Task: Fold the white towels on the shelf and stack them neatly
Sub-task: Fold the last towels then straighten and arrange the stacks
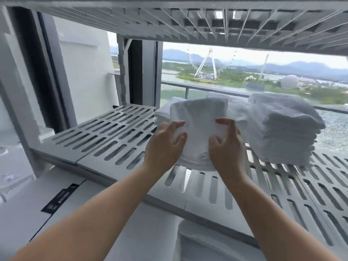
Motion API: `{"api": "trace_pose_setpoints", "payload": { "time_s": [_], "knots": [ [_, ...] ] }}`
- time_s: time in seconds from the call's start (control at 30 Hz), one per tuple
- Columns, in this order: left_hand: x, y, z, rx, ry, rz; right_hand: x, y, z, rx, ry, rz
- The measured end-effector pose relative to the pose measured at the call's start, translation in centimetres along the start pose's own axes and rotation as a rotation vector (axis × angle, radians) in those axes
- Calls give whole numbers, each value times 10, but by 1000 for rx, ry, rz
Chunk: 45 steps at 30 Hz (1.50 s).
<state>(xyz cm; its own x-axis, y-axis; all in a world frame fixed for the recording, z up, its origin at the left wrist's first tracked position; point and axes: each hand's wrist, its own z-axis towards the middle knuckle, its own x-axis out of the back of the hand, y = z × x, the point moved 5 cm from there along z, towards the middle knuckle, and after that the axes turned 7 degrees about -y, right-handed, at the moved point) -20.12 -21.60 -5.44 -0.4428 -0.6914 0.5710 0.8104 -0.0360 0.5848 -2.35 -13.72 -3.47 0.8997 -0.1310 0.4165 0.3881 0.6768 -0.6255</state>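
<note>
Left hand (165,146): I see fingers curled, gripping folded towel (199,113).
Right hand (226,146): fingers pinching same towel.
Stack (286,129): just right, on slatted shelf (113,132).

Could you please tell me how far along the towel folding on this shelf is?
Done: a tall stack of folded towels stands on the right of the slatted shelf. In hand: the left hand and right hand both grip one folded towel, not yet on that stack. Left: placing it, plus the white towels lying behind it, whose folding I cannot judge.
</note>
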Motion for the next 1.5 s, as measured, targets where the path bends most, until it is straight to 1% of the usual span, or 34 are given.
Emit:
{"api": "trace_pose_setpoints", "payload": {
  "time_s": [0.1, 0.2, 0.37, 0.53, 0.73, 0.83, 0.9, 0.97, 1.0, 1.1, 1.17, 1.23, 1.27, 1.37, 1.5],
  "knots": [
    [14, -16, 20, 27, 29, 62, -30, -5, 20, 64, -79, 39],
    [23, -29, 42, 30, 36, 129, -52, -10, 40, 140, -146, 25],
    [29, -45, 76, 8, 89, 141, -76, -16, 74, 181, -129, 5],
    [32, -58, 129, -77, 75, 132, -101, -21, 121, 122, -83, 16],
    [22, -75, 196, -74, 26, 14, -126, -20, 174, -11, -49, -44],
    [-2, -99, 216, 14, -39, 16, -142, -6, 190, -70, -89, -135],
    [-22, -124, 216, 131, -123, -7, -156, 11, 186, -124, -141, -288],
    [-36, -142, 208, 187, -164, -35, -167, 25, 173, -143, -159, -443],
    [-38, -144, 205, 180, -160, -53, -171, 28, 166, -113, -148, -481],
    [-34, -135, 211, 97, -109, -108, -172, 24, 163, -3, -89, -460],
    [-30, -123, 221, 12, -98, -130, -168, 20, 168, 29, -43, -460],
    [-31, -117, 228, -19, -120, -126, -165, 19, 170, 25, -31, -471],
    [-32, -120, 230, 13, -134, -105, -166, 20, 169, 3, -46, -500],
    [-39, -135, 224, 184, -156, -92, -170, 23, 160, -44, -80, -587],
    [-40, -142, 220, 250, -124, -238, -171, 19, 156, -55, -106, -621]
  ]
}}
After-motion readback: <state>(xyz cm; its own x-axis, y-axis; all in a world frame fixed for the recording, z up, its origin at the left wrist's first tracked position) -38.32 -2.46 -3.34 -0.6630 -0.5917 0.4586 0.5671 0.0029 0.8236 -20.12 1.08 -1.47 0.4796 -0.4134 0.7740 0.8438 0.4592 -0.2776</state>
